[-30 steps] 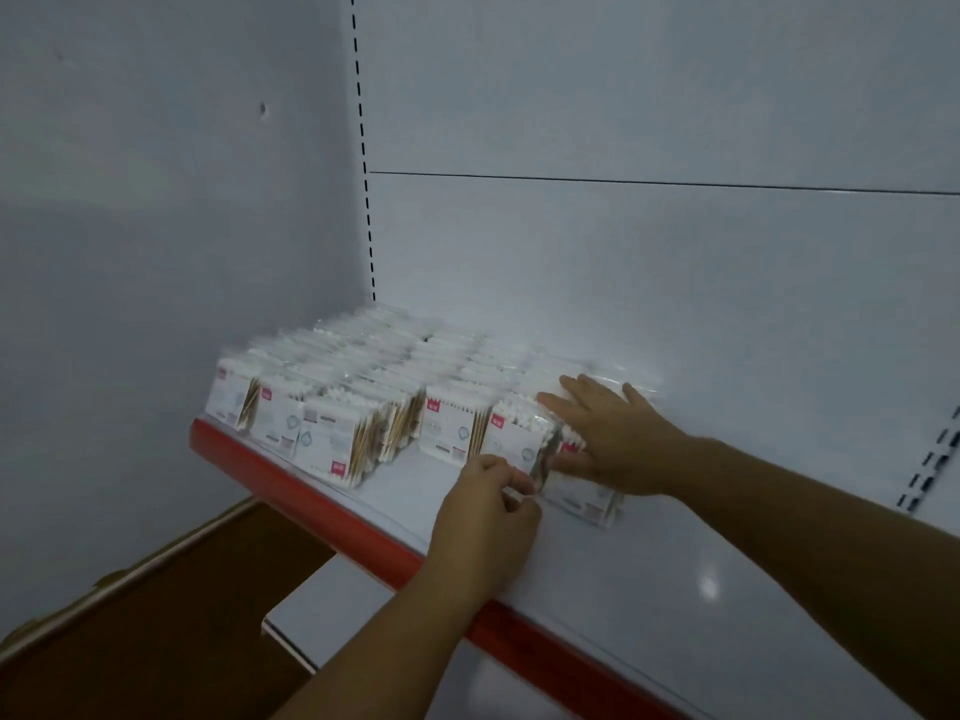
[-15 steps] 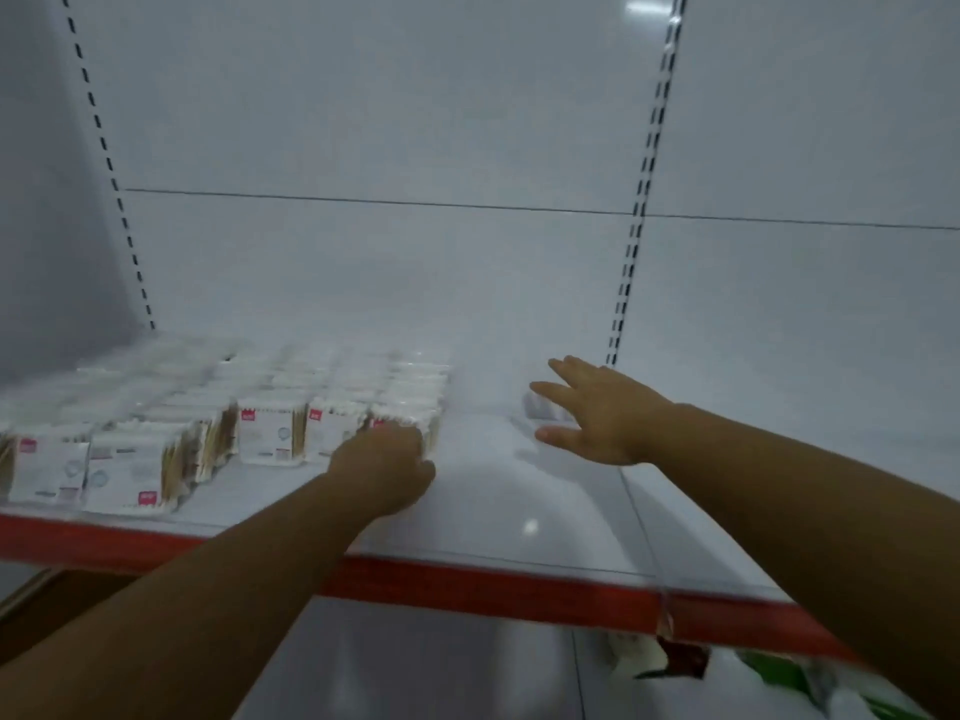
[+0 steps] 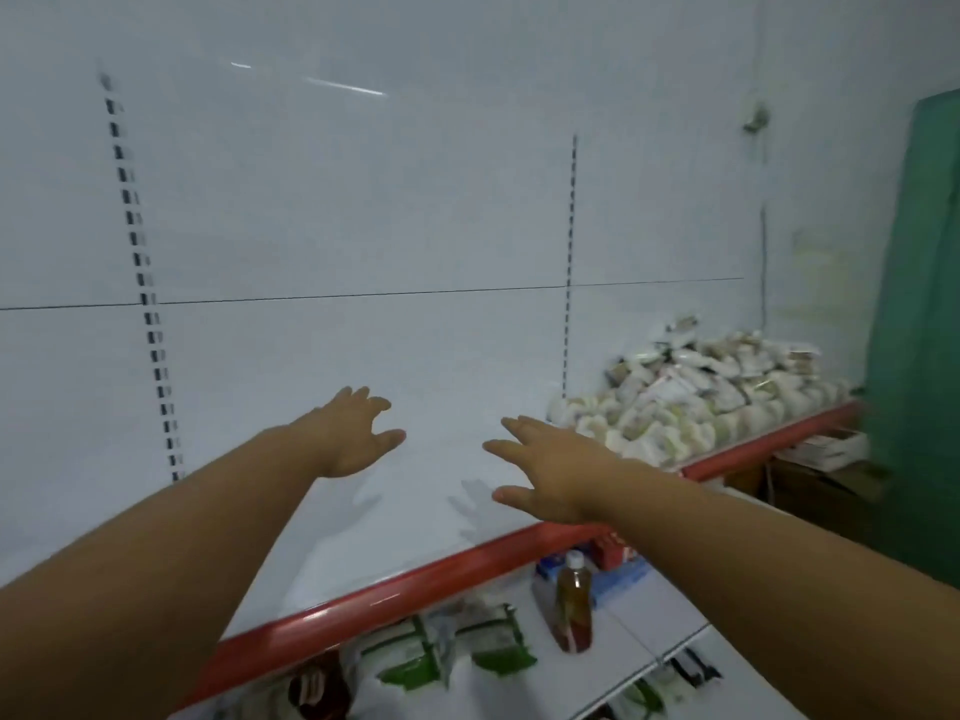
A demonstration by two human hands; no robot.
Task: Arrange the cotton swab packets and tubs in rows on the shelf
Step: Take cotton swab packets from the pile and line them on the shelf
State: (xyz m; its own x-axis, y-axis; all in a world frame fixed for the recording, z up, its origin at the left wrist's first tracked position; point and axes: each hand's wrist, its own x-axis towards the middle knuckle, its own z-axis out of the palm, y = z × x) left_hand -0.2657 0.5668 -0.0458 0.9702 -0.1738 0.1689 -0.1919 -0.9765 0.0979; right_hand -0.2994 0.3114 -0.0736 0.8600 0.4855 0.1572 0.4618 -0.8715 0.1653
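A loose heap of cotton swab packets point(image 3: 696, 392) lies at the right end of the white shelf point(image 3: 395, 522) with its red front edge. My left hand point(image 3: 353, 433) hovers over the bare middle of the shelf, fingers spread, holding nothing. My right hand point(image 3: 550, 470) reaches out to the right with straight fingers, empty, its fingertips a short way left of the heap. The tidy rows of packets are out of view.
On the lower shelf lie a bottle of amber liquid point(image 3: 571, 610), green-and-white packs point(image 3: 441, 652) and a red box point(image 3: 613, 553). Cardboard boxes point(image 3: 826, 470) stand at the far right beside a green panel point(image 3: 914, 324). Slotted uprights run up the back wall.
The view has swung right, from the arranged rows to the bare shelf and the heap. Both hands left the rowed packets and now stretch out empty towards the right.
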